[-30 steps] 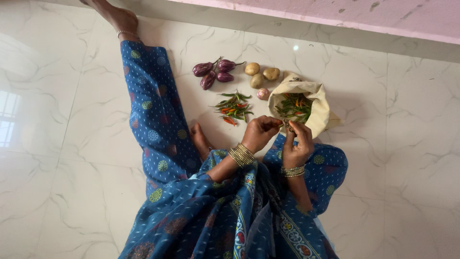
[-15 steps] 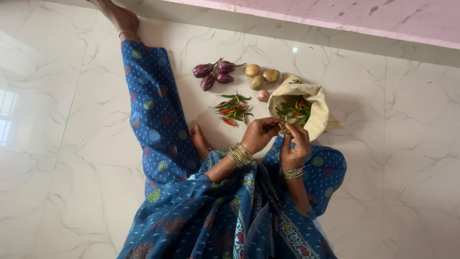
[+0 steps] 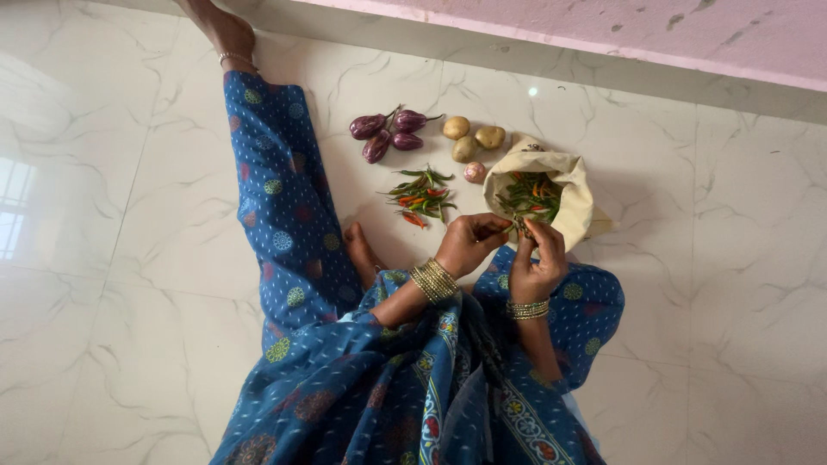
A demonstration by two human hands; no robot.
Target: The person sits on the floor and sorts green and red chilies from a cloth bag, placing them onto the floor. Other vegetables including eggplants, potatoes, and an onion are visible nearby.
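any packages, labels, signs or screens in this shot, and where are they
Cloth bag: the only package; on the floor right of the loose chillies, just beyond both hands; beige, soft, mouth rolled open, green and orange chillies inside.
Left hand and right hand: at the bag's near rim, fingers pinched together on something too small to tell.
Labels, signs, screens: none visible.

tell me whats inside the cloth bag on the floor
The beige cloth bag lies open with a heap of green, orange and red chillies showing inside. Its folded rim and both hands, left hand and right hand, cover the near side, so anything beneath the chillies stays hidden.
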